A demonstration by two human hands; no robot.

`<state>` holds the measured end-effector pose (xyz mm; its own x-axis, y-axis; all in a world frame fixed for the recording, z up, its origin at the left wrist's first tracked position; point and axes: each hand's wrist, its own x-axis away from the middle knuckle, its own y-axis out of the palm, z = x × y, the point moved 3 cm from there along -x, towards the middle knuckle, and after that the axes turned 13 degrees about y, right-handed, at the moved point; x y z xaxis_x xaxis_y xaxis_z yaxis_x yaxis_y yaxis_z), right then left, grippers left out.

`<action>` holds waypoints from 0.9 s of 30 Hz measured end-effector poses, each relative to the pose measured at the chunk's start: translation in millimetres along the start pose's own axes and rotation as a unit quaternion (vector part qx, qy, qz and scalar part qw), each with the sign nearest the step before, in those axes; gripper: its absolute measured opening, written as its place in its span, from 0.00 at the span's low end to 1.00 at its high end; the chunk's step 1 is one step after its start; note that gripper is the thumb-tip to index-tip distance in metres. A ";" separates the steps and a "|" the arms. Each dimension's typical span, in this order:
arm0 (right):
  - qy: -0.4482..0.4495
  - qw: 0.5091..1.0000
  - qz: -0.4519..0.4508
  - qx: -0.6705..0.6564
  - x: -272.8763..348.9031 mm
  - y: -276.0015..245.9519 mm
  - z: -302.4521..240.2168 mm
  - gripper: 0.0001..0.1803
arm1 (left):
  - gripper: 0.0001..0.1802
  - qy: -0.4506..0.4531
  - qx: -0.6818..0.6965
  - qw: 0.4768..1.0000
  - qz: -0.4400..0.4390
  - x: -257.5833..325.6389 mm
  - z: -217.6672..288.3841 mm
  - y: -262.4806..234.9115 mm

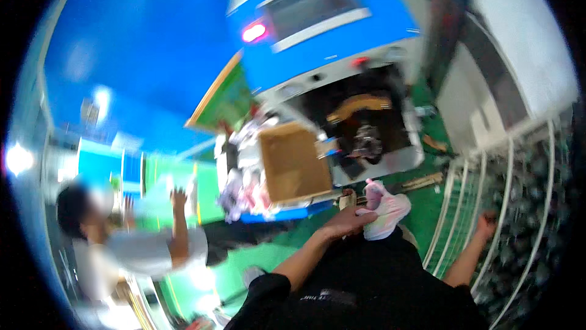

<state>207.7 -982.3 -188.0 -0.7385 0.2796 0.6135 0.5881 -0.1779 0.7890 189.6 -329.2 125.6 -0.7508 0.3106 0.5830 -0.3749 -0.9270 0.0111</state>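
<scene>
The left hand [348, 221] pinches a pale pink cloth [386, 208], which lies just to the hand's right, bunched upward and away from the body. The right hand [486, 223] grips a white rail [506, 190], well apart from the cloth.

The whole view is smeared with motion blur. My left hand [347, 222] covers part of the pale pink cloth [386, 209], so I cannot tell how firmly I grip it. My right hand [486, 222] sits blurred against the white wire rack [488, 208], fingers unclear. The heap of items [244, 190] beside the cardboard box [294, 162] is too smeared to identify.
</scene>
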 end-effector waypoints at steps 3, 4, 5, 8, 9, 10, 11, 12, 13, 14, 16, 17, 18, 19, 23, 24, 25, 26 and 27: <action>0.067 0.955 0.194 0.212 24.3 -21.3 73.2 0.14 | 0.27 0.056 0.133 0.983 0.111 61.6 -18.3 -21.3; 0.103 0.920 0.216 0.309 42.1 -22.4 103.1 0.15 | 0.27 0.084 0.193 0.967 0.146 78.6 -37.0 -33.4; 0.162 0.874 0.228 0.398 51.7 -12.2 135.4 0.16 | 0.25 0.082 0.225 0.949 0.203 96.9 -65.4 -44.7; 0.322 0.729 0.090 0.597 91.5 -7.1 237.7 0.15 | 0.21 0.151 0.309 0.863 0.370 146.6 -105.2 -82.3; 0.410 0.711 0.032 0.570 101.8 -10.5 267.7 0.14 | 0.20 0.188 0.339 0.807 0.445 164.2 -113.5 -93.3; 0.494 0.687 -0.023 0.533 111.7 -11.8 297.2 0.12 | 0.20 0.228 0.337 0.802 0.437 185.5 -141.7 -111.7; 0.505 0.680 0.034 0.530 109.4 -21.3 321.8 0.10 | 0.20 0.264 0.333 0.790 0.442 204.7 -141.2 -125.3; 0.513 0.672 0.090 0.526 102.5 -34.7 345.8 0.08 | 0.21 0.301 0.329 0.776 0.446 220.4 -140.9 -139.2; 0.521 0.662 0.147 0.519 99.4 -40.0 366.6 0.08 | 0.23 0.305 0.325 0.772 0.452 231.0 -159.0 -153.8; 0.464 0.643 0.098 0.602 108.0 -30.2 386.9 0.09 | 0.24 0.311 0.320 0.769 0.458 237.8 -183.6 -169.9; 0.340 0.579 0.001 0.741 170.9 10.8 446.3 0.14 | 0.24 0.256 0.234 0.827 0.442 245.9 -215.6 -200.6; 0.342 0.533 -0.005 0.773 185.0 26.2 461.4 0.21 | 0.23 0.225 0.152 0.854 0.444 238.6 -225.5 -213.8; 0.341 0.520 -0.001 0.783 188.9 24.3 470.3 0.21 | 0.23 0.191 0.068 0.873 0.443 234.4 -235.9 -226.8; 0.340 0.507 0.003 0.792 191.8 23.2 478.4 0.21 | 0.22 0.116 -0.026 0.923 0.365 228.3 -250.2 -237.9; 0.317 0.438 0.004 0.841 176.0 4.1 484.2 0.22 | 0.21 0.157 -0.191 0.907 0.342 191.0 -300.9 -250.7; 0.296 0.389 -0.004 0.872 175.2 2.0 484.7 0.23 | 0.19 0.124 -0.226 0.907 0.333 180.0 -320.9 -253.9; 0.274 0.338 -0.012 0.900 175.3 1.3 485.2 0.24 | 0.17 0.091 -0.261 0.905 0.323 170.5 -337.5 -257.2; 0.252 0.287 -0.021 0.924 173.4 0.0 483.6 0.25 | 0.15 0.058 -0.296 0.901 0.313 161.5 -351.2 -259.4; 0.273 0.317 -0.055 0.907 162.0 -10.7 474.1 0.26 | 0.10 0.092 -0.310 0.876 0.359 154.3 -359.2 -258.6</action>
<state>238.1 -487.8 -112.7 -0.4432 -0.1030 0.8905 -0.5944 0.7773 -0.2060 -24.7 33.9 -79.2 -0.9677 -0.2229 0.1174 0.0485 -0.6223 -0.7813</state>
